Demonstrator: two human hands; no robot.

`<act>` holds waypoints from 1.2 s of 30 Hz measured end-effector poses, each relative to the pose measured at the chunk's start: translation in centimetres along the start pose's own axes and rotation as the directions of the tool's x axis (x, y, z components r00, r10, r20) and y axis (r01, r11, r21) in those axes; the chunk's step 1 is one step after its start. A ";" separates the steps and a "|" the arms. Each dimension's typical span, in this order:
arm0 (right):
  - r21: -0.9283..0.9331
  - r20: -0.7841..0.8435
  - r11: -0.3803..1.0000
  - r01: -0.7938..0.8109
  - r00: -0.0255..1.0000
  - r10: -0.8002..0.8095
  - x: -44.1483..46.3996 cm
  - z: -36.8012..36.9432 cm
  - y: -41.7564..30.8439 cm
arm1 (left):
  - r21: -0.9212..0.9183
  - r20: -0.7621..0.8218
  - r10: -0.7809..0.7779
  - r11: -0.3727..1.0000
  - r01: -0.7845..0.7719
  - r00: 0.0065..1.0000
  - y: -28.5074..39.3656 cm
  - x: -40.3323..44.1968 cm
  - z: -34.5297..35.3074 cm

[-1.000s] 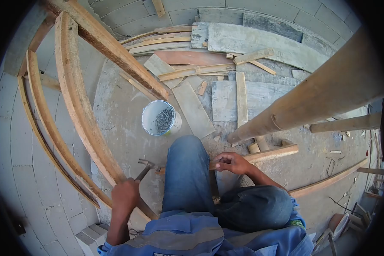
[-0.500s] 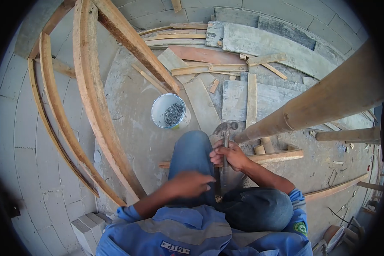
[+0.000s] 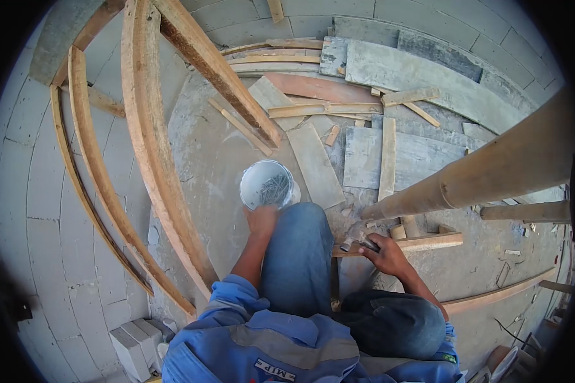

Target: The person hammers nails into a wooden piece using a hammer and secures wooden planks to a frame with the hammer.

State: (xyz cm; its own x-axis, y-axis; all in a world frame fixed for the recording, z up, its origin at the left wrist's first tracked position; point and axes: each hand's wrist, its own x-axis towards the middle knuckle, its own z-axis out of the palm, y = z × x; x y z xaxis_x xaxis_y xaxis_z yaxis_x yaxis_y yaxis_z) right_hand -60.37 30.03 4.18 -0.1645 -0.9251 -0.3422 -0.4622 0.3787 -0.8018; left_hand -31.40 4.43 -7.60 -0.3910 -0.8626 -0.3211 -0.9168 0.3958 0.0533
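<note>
Head view (only view). The left hand [image 3: 262,220] is at the near rim of a white bucket [image 3: 252,185], which stands on the concrete floor [image 3: 207,153], between the floor's left edge and the loose boards [image 3: 314,165], just beyond the raised knee [image 3: 306,220]. Its fingers are partly bent and their tips blurred; how far they are open, and whether they have hold of anything, cannot be told. Nails [image 3: 276,187] lie inside the bucket. The right hand [image 3: 388,256] is closed, fingers curled about a hammer [image 3: 368,243], whose head end is blurred and lies over the near end of a squared timber [image 3: 431,242].

Change over the last second: the hammer, first in the left hand, then upright in the right, is now tipped low in the right; the left hand, having crossed the lap without it, has come to the bucket. The hammer is thus kept in one hand while the other is at the nails' container.

Surroundings: a timber frame [image 3: 150,147] rises along the floor's left edge; panels [image 3: 402,67] lie along its far edge; a round pole [image 3: 479,172] slants in from the right.
</note>
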 end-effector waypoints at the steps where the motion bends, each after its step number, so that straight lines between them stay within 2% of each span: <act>1: 0.019 0.005 0.999 -0.043 0.999 0.043 -0.4 0.1 0.1 | -0.013 0.038 0.030 0.999 -0.029 0.999 -0.4 -0.6 -0.3; 3: 0.045 0.011 0.991 -0.129 0.992 0.128 -1.1 0.0 0.2 | -0.052 0.107 0.093 0.995 -0.088 0.990 -1.4 -1.2 -1.1; 5: 0.069 -0.020 0.988 -0.141 0.990 0.143 -1.8 0.1 1.2 | -0.054 0.129 0.104 0.994 -0.097 0.986 -2.5 0.5 -2.7; 7: 0.077 -0.033 0.980 -0.186 0.982 0.189 -2.9 0.4 1.5 | -0.137 0.120 0.030 0.990 -0.013 0.992 -2.6 2.6 -4.0; 8: 0.155 -0.042 0.971 -0.184 0.980 0.192 -3.4 0.4 1.7 | -0.226 0.090 -0.049 0.972 0.068 0.995 -1.9 4.4 -4.7; 11: 0.234 -0.124 0.959 -0.163 0.973 0.195 -4.8 0.8 3.2 | -0.222 0.001 -0.157 0.963 0.153 0.988 -2.1 10.0 2.0; 12: 0.364 -0.181 0.924 -0.119 0.964 0.196 -5.3 2.1 5.8 | -0.215 0.027 -0.191 0.957 0.192 0.981 -2.3 10.2 3.6; 14: 0.360 -0.237 0.927 -0.101 0.952 0.195 -5.9 2.2 5.3 | -0.204 0.065 -0.242 0.947 0.250 0.968 -1.7 10.9 5.5; 15: 0.353 -0.278 0.931 -0.095 0.939 0.201 -6.3 1.8 4.8 | -0.199 0.073 -0.248 0.946 0.258 0.966 -1.5 11.3 6.1; 16: 0.299 -0.295 0.940 -0.167 0.920 0.257 -6.7 1.4 4.2 | -0.196 0.084 -0.244 0.946 0.256 0.966 -1.7 11.6 6.4; 17: 0.312 -0.361 0.944 -0.111 0.905 0.225 -7.0 1.6 4.4 | -0.189 0.104 -0.253 0.945 0.269 0.962 -1.8 12.1 6.9; 19: 0.326 -0.372 0.936 -0.133 0.892 0.257 -7.8 1.2 4.1 | -0.177 0.143 -0.244 0.947 0.268 0.959 -1.6 12.6 6.8; 20: 0.383 -0.365 0.910 -0.155 0.880 0.304 -8.3 1.2 4.4 | -0.132 0.166 -0.192 0.968 0.215 0.967 -2.0 13.5 7.5; 23: 0.452 -0.453 0.880 -0.146 0.812 0.368 -9.2 2.2 5.1 | -0.180 0.176 -0.280 0.933 0.310 0.944 -1.2 13.2 6.9; 25: 0.429 -0.495 0.889 -0.158 0.782 0.378 -10.1 2.1 5.2 | -0.165 0.237 -0.224 0.950 0.267 0.945 -2.3 14.7 8.7; 27: 0.444 -0.523 0.882 -0.158 0.754 0.398 -11.4 1.9 5.7 | -0.263 0.198 -0.288 0.905 0.334 0.937 -2.0 14.7 8.4; 29: 0.484 -0.540 0.867 -0.124 0.737 0.407 -12.7 1.9 6.7 | -0.257 0.149 -0.249 0.925 0.281 0.957 -3.2 15.5 8.8; 31: 0.487 -0.609 0.865 -0.122 0.662 0.437 -13.7 1.9 7.5 | -0.426 0.302 -0.187 0.851 0.308 0.935 -3.9 15.2 7.8; 32: 0.481 -0.638 0.868 -0.120 0.631 0.441 -14.1 1.9 7.7 | -0.526 0.266 -0.184 0.795 0.302 0.946 -3.8 15.2 7.0; 35: 0.547 -0.757 0.834 -0.067 0.384 0.528 -14.3 1.6 6.7 | -0.791 0.183 -0.233 0.542 0.284 0.955 -3.7 12.9 4.8; 36: 0.454 -0.826 0.875 -0.171 0.289 0.485 -14.5 1.8 8.0 | -0.860 0.165 -0.266 0.433 0.271 0.950 -3.5 11.9 3.9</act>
State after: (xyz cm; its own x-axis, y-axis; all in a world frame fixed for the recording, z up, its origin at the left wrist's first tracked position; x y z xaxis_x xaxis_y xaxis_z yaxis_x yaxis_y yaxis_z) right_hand -60.07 46.53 1.85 -0.9910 -0.1051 -0.0828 0.0192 0.5010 -0.8652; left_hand -32.57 -6.00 -15.30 -0.1143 -0.8724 -0.4752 -0.5723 -0.3332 0.7493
